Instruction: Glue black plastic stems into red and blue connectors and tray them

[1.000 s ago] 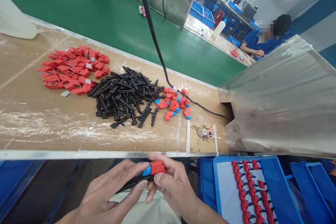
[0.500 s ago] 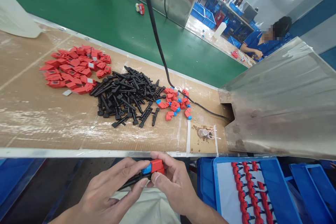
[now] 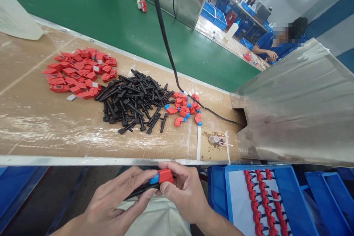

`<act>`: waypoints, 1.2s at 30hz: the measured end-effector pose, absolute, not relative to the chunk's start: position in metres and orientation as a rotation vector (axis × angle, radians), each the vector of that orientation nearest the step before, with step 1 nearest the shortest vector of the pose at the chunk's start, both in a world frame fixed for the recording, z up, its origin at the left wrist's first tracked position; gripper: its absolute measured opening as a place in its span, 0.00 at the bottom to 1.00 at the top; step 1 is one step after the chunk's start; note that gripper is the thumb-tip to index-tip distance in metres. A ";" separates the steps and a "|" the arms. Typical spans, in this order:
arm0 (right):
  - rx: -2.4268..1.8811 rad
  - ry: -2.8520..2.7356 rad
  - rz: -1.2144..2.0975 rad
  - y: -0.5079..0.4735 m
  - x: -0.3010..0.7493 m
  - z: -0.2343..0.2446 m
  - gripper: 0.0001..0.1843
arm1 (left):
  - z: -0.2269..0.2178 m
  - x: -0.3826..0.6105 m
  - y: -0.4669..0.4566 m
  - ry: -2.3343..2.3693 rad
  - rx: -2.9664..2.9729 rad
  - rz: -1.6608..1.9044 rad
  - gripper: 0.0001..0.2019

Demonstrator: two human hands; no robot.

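Observation:
In front of my lap, just below the table edge, both hands meet around one small assembly. My right hand point(image 3: 184, 188) pinches the red block of a red-and-blue plastic toy part point(image 3: 165, 174) between thumb and fingers. My left hand point(image 3: 121, 195) is closed on a long black plastic piece point(image 3: 141, 190), which lies against the underside of that part; its fingertips touch the blue end. The fingers hide how the pieces join. On the table are a pile of black plastic pieces point(image 3: 135, 97), several red-and-blue parts point(image 3: 184, 110) and a heap of red parts point(image 3: 80, 72).
A blue tray point(image 3: 300, 199) at the lower right holds rows of red parts with black pieces. Small clear cups point(image 3: 217, 140) with thin sticks stand near the table edge. A black cable point(image 3: 166, 40) crosses the green belt point(image 3: 116, 18). A co-worker point(image 3: 276, 44) sits beyond the metal housing point(image 3: 298, 118).
The small red-and-white item on the green belt has moved left and away. My hands keep nearly the same hold, with only a slight shift. The co-worker's hand has moved slightly.

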State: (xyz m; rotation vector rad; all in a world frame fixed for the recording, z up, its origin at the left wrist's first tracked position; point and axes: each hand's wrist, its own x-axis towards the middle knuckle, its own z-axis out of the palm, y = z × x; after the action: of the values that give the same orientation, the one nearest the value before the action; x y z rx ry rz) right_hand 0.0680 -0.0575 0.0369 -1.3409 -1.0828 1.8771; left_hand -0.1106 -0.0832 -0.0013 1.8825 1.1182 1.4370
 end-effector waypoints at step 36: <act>-1.300 -0.766 2.006 -0.058 0.070 0.031 0.21 | -0.003 -0.106 -0.082 1.162 1.896 1.438 0.16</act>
State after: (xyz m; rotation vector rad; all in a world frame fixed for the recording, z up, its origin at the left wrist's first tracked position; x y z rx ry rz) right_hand 0.0698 -0.0582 0.0306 -1.3000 -0.7655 2.0056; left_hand -0.1058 -0.0820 -0.0034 1.8959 1.1618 1.4379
